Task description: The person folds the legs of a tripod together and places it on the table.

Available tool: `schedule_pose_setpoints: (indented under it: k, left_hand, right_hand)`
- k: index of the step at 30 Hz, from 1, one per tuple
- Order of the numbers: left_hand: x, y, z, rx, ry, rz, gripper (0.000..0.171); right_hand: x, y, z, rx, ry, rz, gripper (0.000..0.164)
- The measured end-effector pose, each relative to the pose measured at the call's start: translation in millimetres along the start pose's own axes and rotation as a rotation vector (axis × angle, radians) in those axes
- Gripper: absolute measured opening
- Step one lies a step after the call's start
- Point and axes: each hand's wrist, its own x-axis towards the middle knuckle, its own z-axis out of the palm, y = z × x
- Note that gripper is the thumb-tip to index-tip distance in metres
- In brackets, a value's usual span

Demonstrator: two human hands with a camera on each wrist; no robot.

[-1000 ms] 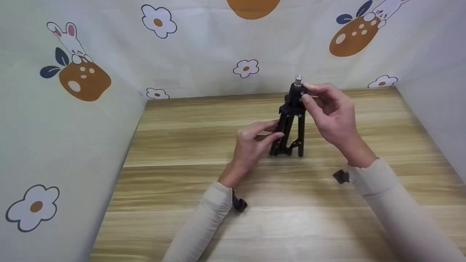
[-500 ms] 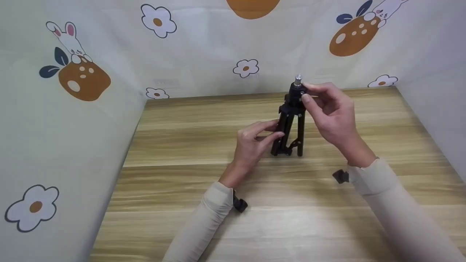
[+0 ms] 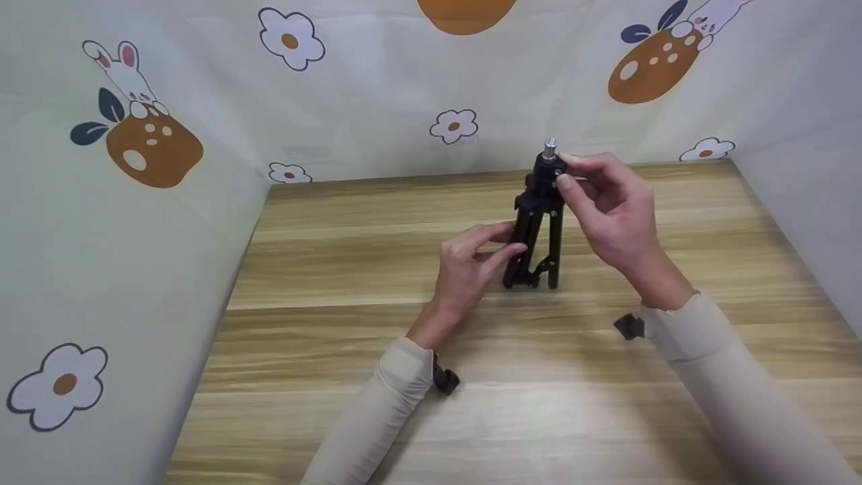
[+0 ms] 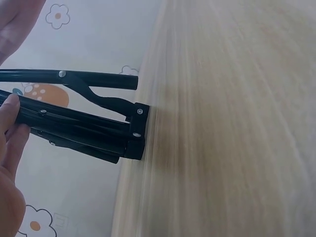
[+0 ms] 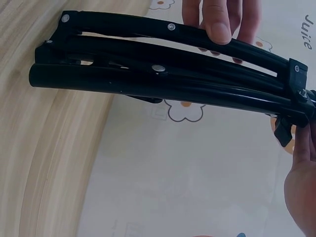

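Observation:
A folded black tripod stand (image 3: 527, 232) is held above the wooden table, its legs down and close together. A silver stud (image 3: 551, 149) sticks up from its top. My left hand (image 3: 465, 269) pinches the legs partway down between thumb and fingers. At the head of the stand, my right hand (image 3: 616, 209) pinches the black collar with thumb and forefinger, the thumb beside a small silver screw end. The right wrist view shows a black knob (image 5: 283, 131) below the collar. Riveted braces join a lower hub (image 4: 137, 132) in the left wrist view.
The wood-grain table (image 3: 323, 269) spreads out below both arms. Pale sheets with flowers, rabbits and oranges (image 3: 155, 151) hang at the back and sides. A dark clip-like piece (image 3: 446, 378) shows at the left cuff and another (image 3: 630, 327) at the right cuff.
Both hands keep their grips in the same places. The left leg's lower end has shifted very slightly toward the other legs.

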Motion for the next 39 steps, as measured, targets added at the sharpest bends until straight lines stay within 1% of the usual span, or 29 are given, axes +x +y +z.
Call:
schedule_pose_setpoints:
  k: [9, 16, 19, 21, 23, 26, 29, 31, 33, 34, 36, 39]
  left_hand:
    - [-1.4, -0.4, 0.8, 0.000, -0.004, -0.016, 0.025]
    - [-2.4, 0.8, 1.0, -0.056, -0.024, -0.053, 0.023]
    - [-2.3, 1.6, 1.3, -0.072, -0.031, -0.054, 0.023]
    - [-2.4, 1.4, 1.5, -0.076, -0.035, -0.050, 0.024]
    - [-2.3, 1.6, 1.6, -0.074, -0.037, -0.046, 0.024]
    - [-1.9, 1.7, 1.5, -0.068, -0.035, -0.038, 0.024]
    - [-1.4, 1.3, 1.5, -0.063, -0.034, -0.032, 0.023]
    - [-1.3, 0.6, 1.6, -0.057, -0.036, -0.030, 0.023]
    - [-1.1, 0.2, 1.7, -0.050, -0.040, -0.030, 0.023]
    - [-1.1, 0.0, 1.8, -0.045, -0.041, -0.030, 0.023]
    - [-1.4, -0.1, 1.7, -0.044, -0.042, -0.032, 0.024]
    - [-1.9, -0.4, 1.6, -0.047, -0.040, -0.039, 0.024]
  right_hand:
    - [-1, 0, 1, 0.001, 0.003, 0.003, 0.024]
    - [0, -3, -1, 0.001, -0.008, 0.026, 0.026]
    - [0, -3, -2, -0.013, -0.014, 0.036, 0.027]
    - [-1, -4, -4, -0.037, -0.024, 0.041, 0.029]
    - [-2, -5, -6, -0.087, -0.042, 0.041, 0.033]
    - [-5, -7, -13, -0.185, -0.070, 0.061, 0.047]
    - [-9, -6, -22, -0.254, -0.092, 0.124, 0.071]
    - [-14, -4, -28, -0.278, -0.112, 0.192, 0.088]
    - [-19, 0, -34, -0.298, -0.136, 0.266, 0.098]
    - [-22, 3, -36, -0.311, -0.149, 0.301, 0.099]
    - [-28, 8, -39, -0.335, -0.176, 0.360, 0.093]
    - [-36, 15, -41, -0.335, -0.194, 0.407, 0.070]
